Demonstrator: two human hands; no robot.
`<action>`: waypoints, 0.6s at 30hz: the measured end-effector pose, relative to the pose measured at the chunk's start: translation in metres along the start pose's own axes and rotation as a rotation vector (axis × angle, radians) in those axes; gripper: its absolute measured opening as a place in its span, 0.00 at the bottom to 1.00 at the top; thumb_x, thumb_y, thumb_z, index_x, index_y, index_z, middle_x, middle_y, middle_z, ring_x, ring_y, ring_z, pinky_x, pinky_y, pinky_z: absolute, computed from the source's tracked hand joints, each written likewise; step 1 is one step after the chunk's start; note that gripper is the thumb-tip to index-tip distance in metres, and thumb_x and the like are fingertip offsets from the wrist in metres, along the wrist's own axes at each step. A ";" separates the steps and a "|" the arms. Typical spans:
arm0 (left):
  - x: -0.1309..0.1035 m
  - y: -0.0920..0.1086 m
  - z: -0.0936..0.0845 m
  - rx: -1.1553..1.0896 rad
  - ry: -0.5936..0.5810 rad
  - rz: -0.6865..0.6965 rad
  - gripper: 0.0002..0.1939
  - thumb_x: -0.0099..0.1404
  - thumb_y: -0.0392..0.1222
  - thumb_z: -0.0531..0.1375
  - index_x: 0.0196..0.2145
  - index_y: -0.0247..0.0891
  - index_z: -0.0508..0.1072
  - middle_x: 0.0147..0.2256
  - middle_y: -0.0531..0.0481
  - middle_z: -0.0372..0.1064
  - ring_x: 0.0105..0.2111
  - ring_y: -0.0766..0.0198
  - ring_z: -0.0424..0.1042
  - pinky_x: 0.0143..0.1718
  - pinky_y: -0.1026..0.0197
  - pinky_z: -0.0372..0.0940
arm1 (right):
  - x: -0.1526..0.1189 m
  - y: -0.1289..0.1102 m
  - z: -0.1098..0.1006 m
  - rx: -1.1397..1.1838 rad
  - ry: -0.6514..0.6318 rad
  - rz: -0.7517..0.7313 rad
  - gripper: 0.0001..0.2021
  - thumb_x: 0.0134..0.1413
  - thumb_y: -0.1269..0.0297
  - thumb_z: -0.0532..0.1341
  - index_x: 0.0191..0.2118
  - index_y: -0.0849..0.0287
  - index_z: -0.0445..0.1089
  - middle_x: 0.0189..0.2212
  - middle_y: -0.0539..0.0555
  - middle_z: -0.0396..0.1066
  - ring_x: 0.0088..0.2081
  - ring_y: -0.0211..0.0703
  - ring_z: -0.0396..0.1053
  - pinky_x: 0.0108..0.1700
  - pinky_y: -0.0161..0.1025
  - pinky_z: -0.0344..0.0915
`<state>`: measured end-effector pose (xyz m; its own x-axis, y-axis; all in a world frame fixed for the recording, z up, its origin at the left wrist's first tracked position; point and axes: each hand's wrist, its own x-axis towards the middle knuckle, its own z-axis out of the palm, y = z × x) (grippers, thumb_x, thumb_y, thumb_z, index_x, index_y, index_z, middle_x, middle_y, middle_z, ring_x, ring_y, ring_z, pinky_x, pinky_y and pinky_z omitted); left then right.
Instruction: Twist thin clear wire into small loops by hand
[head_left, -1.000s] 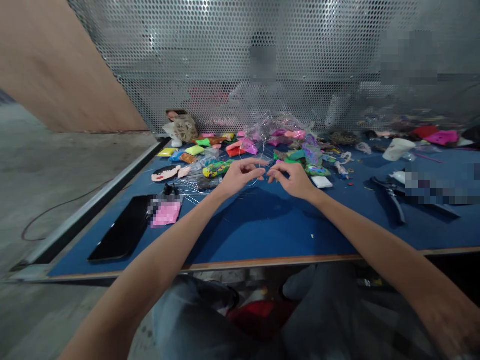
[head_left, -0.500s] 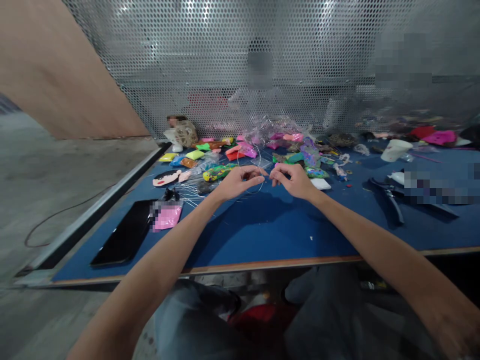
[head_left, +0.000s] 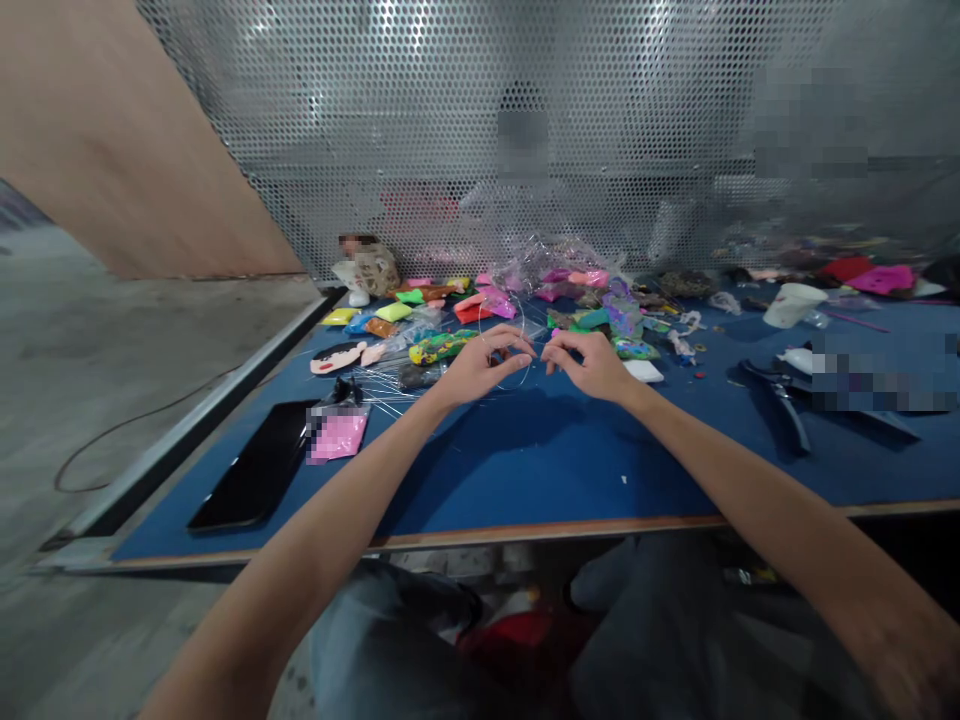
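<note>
A thin, pale wire [head_left: 481, 318] curves in a loop around the fingers of my left hand [head_left: 489, 366]. That hand is pinched closed on the wire above the blue table [head_left: 525, 480]. Close by on its right, my right hand [head_left: 589, 366] has its fingers curled together, with something too small to make out at the fingertips. A small gap separates the two hands. Behind them lie pink packets [head_left: 496, 302] and crumpled clear plastic [head_left: 536, 265]. Beside my left hand are a yellow-green patterned packet [head_left: 442, 346] and several thin wires [head_left: 382, 383].
A black phone [head_left: 255, 465] and a pink packet [head_left: 339, 436] lie at the left. At the right are a white cup [head_left: 793, 305] and a dark curved tool [head_left: 776, 405]. A perforated metal panel [head_left: 450, 110] stands behind the table.
The view has shifted slightly, so the table items appear a little further right. Both hands keep nearly the same pose, and the wire loop remains at my left hand.
</note>
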<state>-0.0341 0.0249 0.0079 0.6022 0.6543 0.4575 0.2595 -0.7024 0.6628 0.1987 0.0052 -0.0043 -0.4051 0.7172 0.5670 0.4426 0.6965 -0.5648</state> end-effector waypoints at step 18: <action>-0.003 -0.014 0.000 -0.643 -0.207 -0.054 0.30 0.64 0.52 0.54 0.58 0.34 0.74 0.54 0.36 0.71 0.33 0.62 0.66 0.39 0.56 0.64 | 0.004 0.015 0.009 0.375 0.124 0.119 0.17 0.67 0.50 0.57 0.32 0.57 0.69 0.26 0.51 0.72 0.25 0.38 0.67 0.32 0.38 0.64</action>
<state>-0.0391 0.0325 -0.0026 0.7500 0.5715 0.3331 -0.1690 -0.3213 0.9318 0.1965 0.0184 -0.0162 -0.2592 0.8008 0.5400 0.1492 0.5856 -0.7968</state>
